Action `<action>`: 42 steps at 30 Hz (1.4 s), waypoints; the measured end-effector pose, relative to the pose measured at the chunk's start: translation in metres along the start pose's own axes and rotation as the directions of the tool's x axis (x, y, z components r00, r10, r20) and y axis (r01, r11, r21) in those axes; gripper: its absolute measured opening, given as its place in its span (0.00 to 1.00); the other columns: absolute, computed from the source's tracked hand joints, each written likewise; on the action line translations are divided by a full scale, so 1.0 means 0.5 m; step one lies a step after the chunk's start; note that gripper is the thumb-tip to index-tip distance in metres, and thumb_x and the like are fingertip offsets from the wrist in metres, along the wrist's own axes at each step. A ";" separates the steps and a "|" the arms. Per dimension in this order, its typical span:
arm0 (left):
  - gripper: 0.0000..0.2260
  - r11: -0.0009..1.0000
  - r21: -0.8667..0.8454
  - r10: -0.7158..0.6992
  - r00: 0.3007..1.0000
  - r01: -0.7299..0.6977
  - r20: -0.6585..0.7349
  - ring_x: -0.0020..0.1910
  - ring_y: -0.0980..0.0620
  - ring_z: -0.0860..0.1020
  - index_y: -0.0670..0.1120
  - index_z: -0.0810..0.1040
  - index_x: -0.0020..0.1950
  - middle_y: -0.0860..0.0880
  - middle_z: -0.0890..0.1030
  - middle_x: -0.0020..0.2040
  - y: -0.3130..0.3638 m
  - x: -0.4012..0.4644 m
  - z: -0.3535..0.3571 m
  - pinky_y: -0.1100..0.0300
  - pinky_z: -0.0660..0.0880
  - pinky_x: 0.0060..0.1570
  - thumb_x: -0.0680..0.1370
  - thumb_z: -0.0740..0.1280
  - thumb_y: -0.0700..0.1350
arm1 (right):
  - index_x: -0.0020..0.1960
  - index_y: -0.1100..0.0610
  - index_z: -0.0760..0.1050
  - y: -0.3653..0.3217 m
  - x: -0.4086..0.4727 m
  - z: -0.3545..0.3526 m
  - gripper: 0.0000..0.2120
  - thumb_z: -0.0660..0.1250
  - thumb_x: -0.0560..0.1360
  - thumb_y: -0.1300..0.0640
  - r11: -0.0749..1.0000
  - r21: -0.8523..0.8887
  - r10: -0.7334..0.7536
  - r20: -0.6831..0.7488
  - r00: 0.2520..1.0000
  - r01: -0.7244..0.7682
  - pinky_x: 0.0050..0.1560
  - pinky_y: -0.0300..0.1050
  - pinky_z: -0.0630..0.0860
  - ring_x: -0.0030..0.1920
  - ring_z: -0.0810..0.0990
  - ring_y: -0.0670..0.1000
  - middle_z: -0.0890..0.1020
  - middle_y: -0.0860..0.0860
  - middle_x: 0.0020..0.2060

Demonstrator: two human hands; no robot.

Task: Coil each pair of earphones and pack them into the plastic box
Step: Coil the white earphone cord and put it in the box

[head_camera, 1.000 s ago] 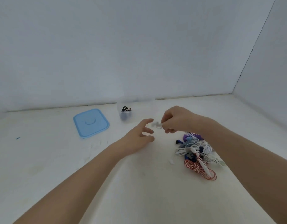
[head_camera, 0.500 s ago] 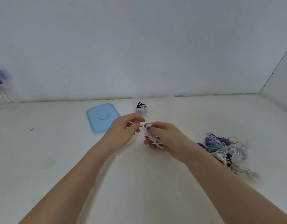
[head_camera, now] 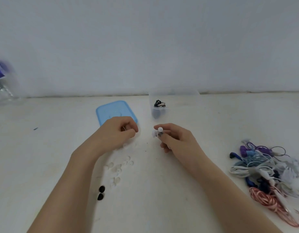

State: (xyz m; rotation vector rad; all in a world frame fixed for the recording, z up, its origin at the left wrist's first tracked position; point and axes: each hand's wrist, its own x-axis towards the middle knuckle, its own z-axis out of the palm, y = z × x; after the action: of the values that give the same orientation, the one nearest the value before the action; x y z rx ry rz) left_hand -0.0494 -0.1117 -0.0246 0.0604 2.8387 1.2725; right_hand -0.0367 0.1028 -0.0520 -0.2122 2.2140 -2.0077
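Head view
Left hand [head_camera: 117, 132]: centre of the frame, over the white table [head_camera: 44, 157]; fingers curled, thumb and forefinger pinching a thin bit of wire that is barely visible. Its grip overlaps the near corner of the blue lid [head_camera: 114, 111].
Right hand [head_camera: 176, 139]: just right of centre, apart from the left hand; fingers curled, the grip pinching white earphones [head_camera: 158, 132], with one round earbud standing up above the fingertips and the rest bunched under them.
Plastic box [head_camera: 174, 105]: clear, upright, upper centre of the frame, behind the right hand near the wall; a small dark coiled pair of earphones [head_camera: 159, 103] lies inside at its left side.
Blue lid: flat on the table, left of the box and apart from it.
Earphone pile [head_camera: 269, 174]: lower right of the frame, well apart from the hands; a tangle of purple, blue, white, dark and pink-striped cables.
Ear tips [head_camera: 118, 167]: pale, scattered on the table below the left hand; two black ear tips [head_camera: 101, 192] lie beside the left forearm.
Bottle [head_camera: 2, 83]: clear, blurred, with a blue label, at the left edge.
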 end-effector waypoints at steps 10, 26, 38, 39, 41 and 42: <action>0.05 0.973 0.226 0.022 0.990 -0.053 0.137 0.32 0.60 0.69 0.54 0.83 0.41 0.55 0.80 0.44 -0.010 -0.017 0.009 0.68 0.67 0.35 0.71 0.74 0.43 | 0.50 0.56 0.83 0.007 0.000 -0.016 0.06 0.67 0.79 0.61 0.997 0.079 0.008 -0.005 1.000 -0.008 0.35 0.33 0.71 0.31 0.73 0.44 0.80 0.41 0.33; 0.06 0.969 -0.013 0.248 0.968 -0.248 0.031 0.34 0.61 0.72 0.57 0.78 0.48 0.55 0.79 0.39 0.030 -0.017 0.084 0.70 0.70 0.37 0.78 0.70 0.45 | 0.50 0.57 0.82 0.010 0.000 -0.012 0.10 0.64 0.79 0.68 0.981 0.180 -0.052 -0.093 0.994 0.068 0.35 0.45 0.75 0.33 0.78 0.53 0.81 0.58 0.39; 0.08 0.964 -0.125 0.234 0.972 -0.234 -0.018 0.34 0.48 0.76 0.52 0.83 0.46 0.55 0.81 0.37 0.035 -0.007 0.094 0.64 0.73 0.34 0.73 0.73 0.39 | 0.45 0.56 0.80 0.008 -0.006 -0.003 0.05 0.69 0.78 0.64 0.989 0.084 -0.110 -0.148 0.983 0.124 0.29 0.37 0.71 0.30 0.79 0.49 0.82 0.49 0.35; 0.09 0.964 -0.121 0.235 0.972 -0.235 -0.017 0.33 0.50 0.75 0.53 0.83 0.45 0.55 0.81 0.36 0.034 -0.007 0.094 0.64 0.72 0.34 0.73 0.73 0.38 | 0.45 0.56 0.80 0.008 -0.006 -0.003 0.05 0.69 0.77 0.63 0.990 0.074 -0.111 -0.149 0.983 0.123 0.29 0.37 0.71 0.30 0.79 0.49 0.83 0.49 0.35; 0.08 0.965 -0.115 0.236 0.972 -0.236 -0.015 0.34 0.49 0.75 0.53 0.83 0.45 0.55 0.81 0.36 0.033 -0.007 0.094 0.63 0.72 0.35 0.74 0.73 0.39 | 0.45 0.55 0.80 0.008 -0.006 -0.003 0.04 0.70 0.78 0.62 0.991 0.061 -0.110 -0.152 0.982 0.121 0.29 0.36 0.71 0.30 0.79 0.48 0.83 0.50 0.36; 0.08 0.965 -0.113 0.236 0.972 -0.236 -0.015 0.35 0.48 0.76 0.54 0.83 0.45 0.54 0.81 0.37 0.033 -0.006 0.094 0.62 0.72 0.35 0.74 0.73 0.39 | 0.45 0.55 0.81 0.008 -0.006 -0.002 0.04 0.70 0.78 0.62 0.991 0.058 -0.111 -0.155 0.982 0.121 0.29 0.36 0.71 0.30 0.79 0.48 0.83 0.50 0.36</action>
State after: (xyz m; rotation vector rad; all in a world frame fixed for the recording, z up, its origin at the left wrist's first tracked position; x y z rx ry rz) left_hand -0.0438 -0.0657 -0.0435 0.4069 2.8197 1.4744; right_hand -0.0342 0.1049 -0.0560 -0.1905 2.2667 -2.2259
